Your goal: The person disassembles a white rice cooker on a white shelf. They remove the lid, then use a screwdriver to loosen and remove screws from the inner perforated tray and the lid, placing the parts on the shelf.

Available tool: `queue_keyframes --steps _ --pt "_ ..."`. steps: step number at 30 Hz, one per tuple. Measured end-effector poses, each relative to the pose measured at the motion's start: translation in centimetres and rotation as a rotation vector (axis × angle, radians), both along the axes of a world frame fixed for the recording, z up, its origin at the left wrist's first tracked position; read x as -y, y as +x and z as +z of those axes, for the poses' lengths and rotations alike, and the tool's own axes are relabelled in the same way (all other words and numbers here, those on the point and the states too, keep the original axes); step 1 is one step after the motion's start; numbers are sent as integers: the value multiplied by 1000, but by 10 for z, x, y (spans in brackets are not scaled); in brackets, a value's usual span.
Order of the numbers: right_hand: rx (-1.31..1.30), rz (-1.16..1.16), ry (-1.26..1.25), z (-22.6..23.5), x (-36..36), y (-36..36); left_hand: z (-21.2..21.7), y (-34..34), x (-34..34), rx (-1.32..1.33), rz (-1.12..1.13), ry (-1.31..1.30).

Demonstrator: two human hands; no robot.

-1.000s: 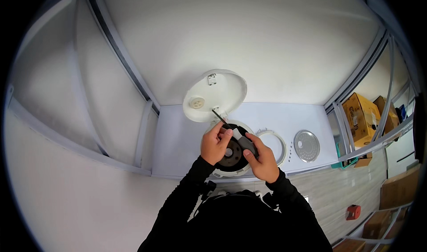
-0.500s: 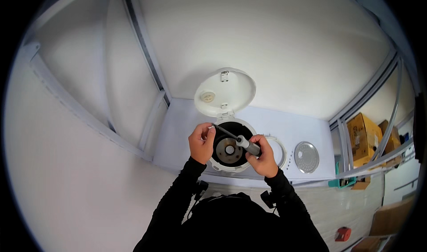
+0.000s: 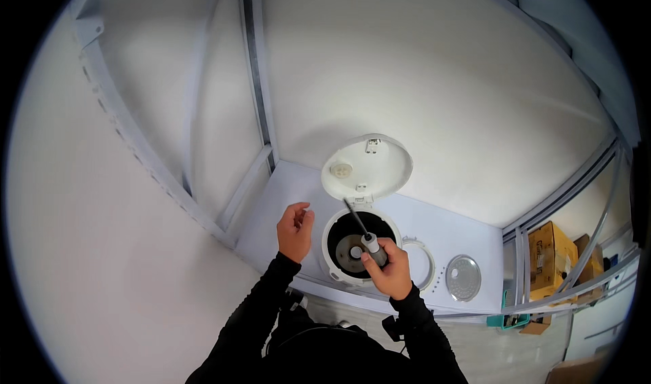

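My right hand [image 3: 391, 271] is closed around the grey handle of a screwdriver [image 3: 359, 221], whose dark shaft points up and away over the open cooker. Left of the cooker, my left hand [image 3: 295, 233] is raised with fingers curled toward the thumb; anything between the fingertips is too small to make out. The white rice cooker [image 3: 326, 256] stands with its lid [image 3: 386, 167] tipped back. Inside its dark well lies a round metal heating plate [image 3: 348, 250], partly hidden by the right hand and screwdriver.
Right of the cooker lie a white ring [image 3: 431, 264], several small screws [image 3: 439, 276] and a perforated metal disc [image 3: 464, 277] on the pale table [image 3: 485, 248]. Metal frame posts [image 3: 256, 65] flank the table. Yellow-brown cartons [image 3: 549, 258] and a teal bin [image 3: 502, 320] stand beyond on the right.
My left hand has moved away from the screwdriver tip, leftward off the cooker. The screwdriver now points more steeply away in my right hand. The whole view has shifted.
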State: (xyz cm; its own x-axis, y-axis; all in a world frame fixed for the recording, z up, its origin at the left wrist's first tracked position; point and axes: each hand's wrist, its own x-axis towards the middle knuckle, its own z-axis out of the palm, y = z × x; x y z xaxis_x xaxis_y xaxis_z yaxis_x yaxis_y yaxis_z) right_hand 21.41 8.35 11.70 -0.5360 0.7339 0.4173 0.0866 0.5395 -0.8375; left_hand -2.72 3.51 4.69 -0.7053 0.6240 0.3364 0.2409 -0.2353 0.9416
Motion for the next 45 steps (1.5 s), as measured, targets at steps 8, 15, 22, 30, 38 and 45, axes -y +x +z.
queue_keyframes --steps 8,15,22,30,38,45 --pt "79 -140 338 28 -14 -69 19 -66 -70 163 -320 -72" --pt "287 -243 412 52 -7 -100 36 -83 -129 310 -726 -3" --pt "428 -381 508 57 -16 -109 3 -98 -159 497 -1042 -59" --pt "484 -545 625 46 -40 -133 7 -98 -170 643 -1201 24" --pt "456 -608 675 46 -61 -142 22 -91 -164 647 -1249 26" --pt "413 -596 697 47 -67 -142 15 -82 -159 750 -1179 40"
